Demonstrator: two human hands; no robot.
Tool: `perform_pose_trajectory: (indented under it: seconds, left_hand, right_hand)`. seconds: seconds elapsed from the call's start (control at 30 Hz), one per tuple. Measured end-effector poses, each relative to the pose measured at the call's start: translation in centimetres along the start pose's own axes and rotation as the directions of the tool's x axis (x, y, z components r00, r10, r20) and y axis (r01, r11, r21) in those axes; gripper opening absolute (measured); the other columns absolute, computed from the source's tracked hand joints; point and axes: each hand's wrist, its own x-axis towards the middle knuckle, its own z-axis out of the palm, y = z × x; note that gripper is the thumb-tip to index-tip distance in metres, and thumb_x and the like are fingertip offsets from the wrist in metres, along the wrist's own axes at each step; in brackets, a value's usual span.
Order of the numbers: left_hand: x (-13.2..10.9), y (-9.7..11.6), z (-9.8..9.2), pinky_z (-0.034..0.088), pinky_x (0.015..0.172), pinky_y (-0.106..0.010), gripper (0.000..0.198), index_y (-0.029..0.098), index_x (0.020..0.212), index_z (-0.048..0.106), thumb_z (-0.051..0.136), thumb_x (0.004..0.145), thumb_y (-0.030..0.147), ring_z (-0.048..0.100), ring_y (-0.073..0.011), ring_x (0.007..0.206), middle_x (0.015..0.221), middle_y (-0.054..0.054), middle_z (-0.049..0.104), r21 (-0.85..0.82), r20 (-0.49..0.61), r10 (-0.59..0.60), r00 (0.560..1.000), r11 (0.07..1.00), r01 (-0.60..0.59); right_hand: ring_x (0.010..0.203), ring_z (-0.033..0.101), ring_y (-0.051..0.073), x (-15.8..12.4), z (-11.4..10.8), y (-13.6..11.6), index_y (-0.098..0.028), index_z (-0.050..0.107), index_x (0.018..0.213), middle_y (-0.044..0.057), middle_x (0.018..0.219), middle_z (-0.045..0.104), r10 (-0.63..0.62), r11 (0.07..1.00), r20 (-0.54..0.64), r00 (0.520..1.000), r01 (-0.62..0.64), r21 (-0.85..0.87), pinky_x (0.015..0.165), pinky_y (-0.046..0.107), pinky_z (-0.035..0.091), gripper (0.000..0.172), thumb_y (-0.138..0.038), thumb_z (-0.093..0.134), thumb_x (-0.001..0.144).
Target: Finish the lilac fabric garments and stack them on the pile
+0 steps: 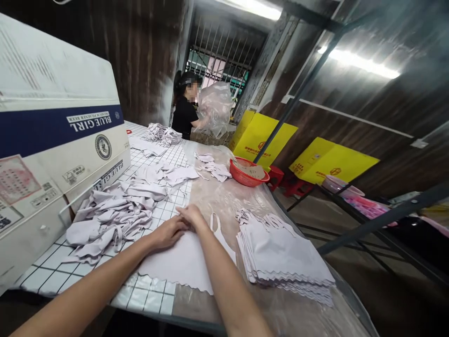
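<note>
A pale lilac camisole (178,262) with a wavy hem lies flat on the table in front of me. One of its straps forms a loop to the right of my hands. My left hand (171,232) rests at the camisole's upper left part, fingers curled down on the cloth. Right beside it, my right hand (191,216) is closed at the same upper edge, its forearm crossing over the garment. The fingertips of both hands are partly hidden. A neat stack of matching camisoles (280,248) sits to the right, and a loose crumpled heap of them (119,210) to the left.
A large beer carton (63,131) stands along the left edge. Farther back are more garments (163,135) and a red basket (248,172) with cardboard in it. A person (185,110) holds a clear plastic bag (214,110) behind the table. A slanted metal pole (298,98) rises at right.
</note>
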Motion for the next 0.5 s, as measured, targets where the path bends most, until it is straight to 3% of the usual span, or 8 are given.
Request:
perform_pose_trajectory:
  seconds: [0.1, 0.23, 0.4, 0.5]
  left_hand:
    - [-0.1, -0.8, 0.5, 0.048, 0.097, -0.035, 0.025, 0.017, 0.103, 0.071, 0.05, 0.09, 0.017, 0.059, -0.0231, 0.107, 0.111, -0.01, 0.067, -0.038, 0.026, -0.007, 1.0, 0.999, 0.008]
    - [0.2, -0.8, 0.6, 0.048, 0.096, -0.036, 0.025, 0.018, 0.103, 0.072, 0.052, 0.089, 0.018, 0.059, -0.0243, 0.108, 0.111, -0.01, 0.068, -0.073, 0.039, -0.005, 0.999, 0.997, 0.008]
    - [0.3, -0.8, 0.7, 0.046, 0.1, -0.039, 0.023, 0.019, 0.097, 0.072, 0.052, 0.087, 0.018, 0.058, -0.0249, 0.11, 0.116, -0.009, 0.067, -0.115, -0.004, 0.005, 1.0, 0.993, -0.005]
    - [0.4, -0.8, 1.0, 0.046, 0.1, -0.039, 0.024, 0.019, 0.096, 0.072, 0.049, 0.088, 0.017, 0.058, -0.0246, 0.111, 0.115, -0.009, 0.068, -0.152, -0.001, -0.012, 1.0, 0.988, 0.012]
  right_hand:
    - [0.066, 0.058, 0.017, 0.9, 2.0, -0.9, -0.019, 0.061, 0.061, 0.0, 0.05, 0.056, 0.05, 0.998, -0.025, 0.998, -0.049, 0.029, 0.056, 0.025, 0.036, 0.016, -0.022, 0.075, 0.068]
    - [0.056, 0.049, 0.012, 1.0, 2.6, -1.0, -0.019, 0.051, 0.057, -0.003, 0.049, 0.048, 0.091, 0.99, -0.025, 0.996, -0.087, 0.115, 0.051, 0.024, 0.03, 0.02, -0.012, 0.067, 0.067]
    - [0.046, 0.038, 0.007, 0.5, 1.6, -0.9, -0.02, 0.048, 0.07, -0.002, 0.062, 0.058, 0.08, 0.948, 0.018, 0.997, -0.082, 0.307, 0.044, 0.021, 0.026, 0.01, -0.021, 0.058, 0.071]
    - [0.046, 0.034, 0.005, 0.9, 0.3, -1.9, -0.021, 0.045, 0.08, -0.002, 0.071, 0.061, 0.026, 0.907, -0.054, 0.998, -0.001, 0.42, 0.043, 0.019, 0.02, 0.023, -0.031, 0.063, 0.069]
